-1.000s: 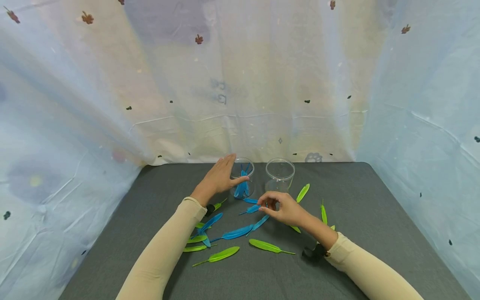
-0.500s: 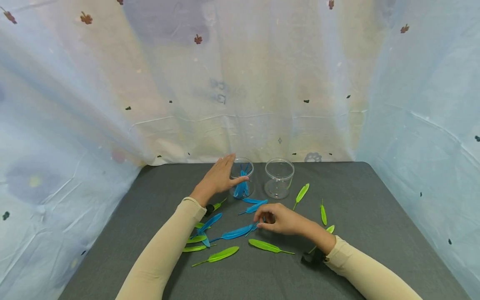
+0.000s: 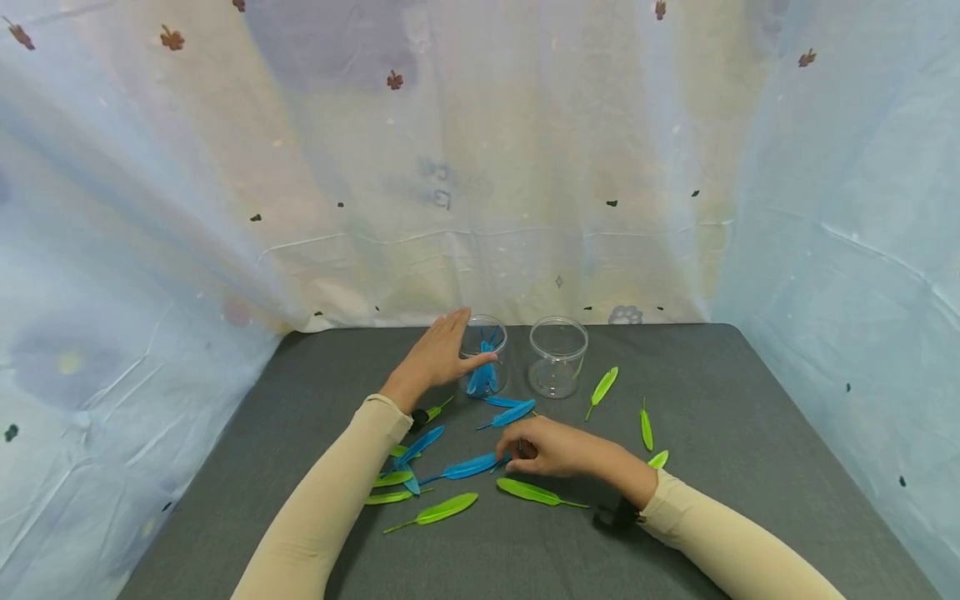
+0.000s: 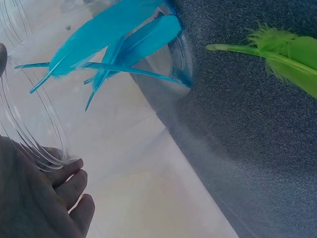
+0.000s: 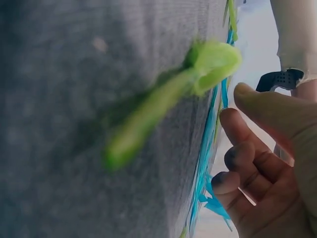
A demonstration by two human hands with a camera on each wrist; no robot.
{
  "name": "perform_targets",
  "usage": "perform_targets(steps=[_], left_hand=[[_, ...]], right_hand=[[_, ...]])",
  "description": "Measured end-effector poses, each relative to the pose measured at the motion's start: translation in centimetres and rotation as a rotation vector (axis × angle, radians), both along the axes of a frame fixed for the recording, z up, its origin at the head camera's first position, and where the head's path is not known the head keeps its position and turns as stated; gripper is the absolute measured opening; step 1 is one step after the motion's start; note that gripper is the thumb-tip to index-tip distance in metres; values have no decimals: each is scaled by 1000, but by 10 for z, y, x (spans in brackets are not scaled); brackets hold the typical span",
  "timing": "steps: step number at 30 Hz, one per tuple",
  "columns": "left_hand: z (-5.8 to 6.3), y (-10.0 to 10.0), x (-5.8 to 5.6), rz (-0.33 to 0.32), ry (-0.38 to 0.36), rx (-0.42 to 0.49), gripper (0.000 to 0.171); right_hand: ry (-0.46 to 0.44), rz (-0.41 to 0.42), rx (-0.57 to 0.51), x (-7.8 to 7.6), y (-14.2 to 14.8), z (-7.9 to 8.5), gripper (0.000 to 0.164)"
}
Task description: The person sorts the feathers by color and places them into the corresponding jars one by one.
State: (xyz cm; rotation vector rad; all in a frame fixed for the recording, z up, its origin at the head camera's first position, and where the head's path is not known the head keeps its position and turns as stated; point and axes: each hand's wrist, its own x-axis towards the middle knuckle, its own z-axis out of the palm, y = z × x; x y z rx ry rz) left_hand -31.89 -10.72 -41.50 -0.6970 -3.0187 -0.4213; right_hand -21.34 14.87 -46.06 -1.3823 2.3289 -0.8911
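Observation:
My left hand (image 3: 435,358) holds the left clear plastic jar (image 3: 495,379) near its rim, thumb on one side and fingers on the other. Inside that jar stand several blue feathers (image 4: 104,39), quills toward the mouth. My right hand (image 3: 551,448) hovers low over the cloth, fingers loosely bent, thumb and index tips slightly apart with nothing between them. Just by its fingertips lies a long blue feather (image 3: 468,467), and a second one there is mostly hidden by the hand. A green feather (image 3: 532,492) lies just in front of this hand.
A second clear jar (image 3: 557,375) stands right of the held one. Blue feathers (image 3: 513,413) lie before the jars. More green feathers (image 3: 450,508) are scattered left and right on the grey cloth (image 3: 750,467). A patterned curtain (image 3: 525,167) hangs behind.
My right hand has moved toward me and slightly left, away from the front of the jars, down to the nearer blue feathers. The left hand has stayed at its jar.

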Motion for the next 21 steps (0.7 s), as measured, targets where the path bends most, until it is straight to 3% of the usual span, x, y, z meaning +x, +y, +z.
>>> perform_targets(steps=[21], left_hand=[[0,0,0,9,-6,-9,111]], right_hand=[[29,-8,126,-3,-13,0,17]])
